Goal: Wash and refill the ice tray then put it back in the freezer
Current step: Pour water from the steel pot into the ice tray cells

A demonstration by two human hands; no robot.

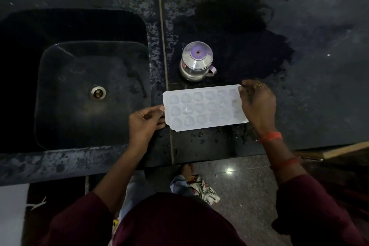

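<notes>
While both hands hold it by its short ends, the ice tray [203, 107] lies level over the dark counter [311, 90]. I cannot tell whether it rests there or is lifted just clear. The left hand [144, 120] pinches one end between thumb and curled fingers. The right hand [256, 104] grips the opposite end, fingers bent over the edge.

Between the two grips the cells look pale and glossy, though whether they hold water is unclear. Judging by the droplets [201, 136] on the person's side of the tray and the wet patch beyond it, washing seems done and filling done or nearly so. Carrying it to the freezer, which is out of view, remains.

Just beyond the tray, between the grips, stands a lidded steel jug [196, 61], close enough to be knocked on a forward lift. Outside the left grip lies the sink [79, 74] with its drain [97, 93].
</notes>
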